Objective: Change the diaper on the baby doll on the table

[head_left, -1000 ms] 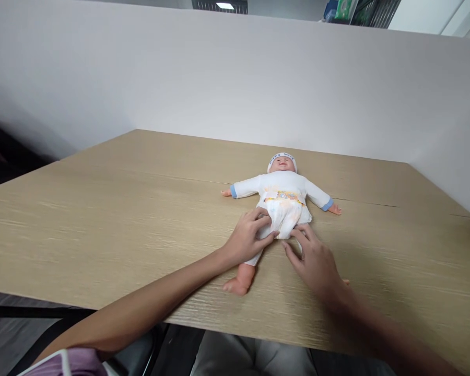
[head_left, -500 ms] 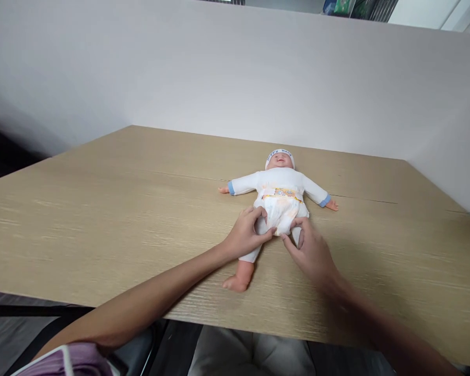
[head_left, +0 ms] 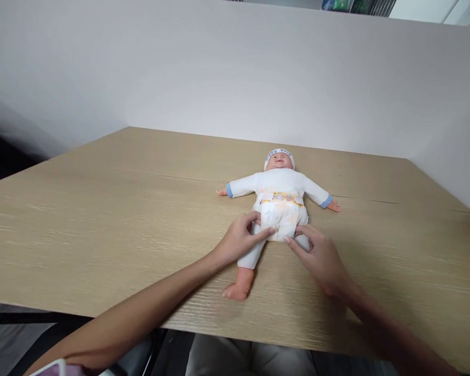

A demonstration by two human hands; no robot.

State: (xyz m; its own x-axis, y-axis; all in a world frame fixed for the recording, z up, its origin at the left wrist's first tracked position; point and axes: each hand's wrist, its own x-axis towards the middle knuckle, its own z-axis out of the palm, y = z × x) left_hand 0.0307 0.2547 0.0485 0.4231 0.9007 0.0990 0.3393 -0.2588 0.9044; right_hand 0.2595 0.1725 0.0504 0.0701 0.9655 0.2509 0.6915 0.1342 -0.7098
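Note:
A baby doll (head_left: 280,180) in white clothes with blue cuffs lies on its back, arms spread and head toward the wall. Round its waist and hips sits a white diaper (head_left: 282,219) with a patterned yellow-orange waistband. My left hand (head_left: 245,235) pinches the diaper's left edge near the leg opening, thumb on the front. On the other side, my right hand (head_left: 317,253) holds the right edge low by the crotch between thumb and fingers. One bare doll foot (head_left: 238,286) points toward me; the other leg is mostly hidden behind my right hand.
The doll rests on a wide wooden table (head_left: 141,219) with thin seams across its top. A pale partition wall (head_left: 219,78) rises behind the far edge. My lap (head_left: 250,357) and part of a chair show below the near edge.
The diaper's front now lies flatter and wider between my hands, its lower edge drawn slightly toward me. My right hand has shifted a little right and down. The view has moved slightly.

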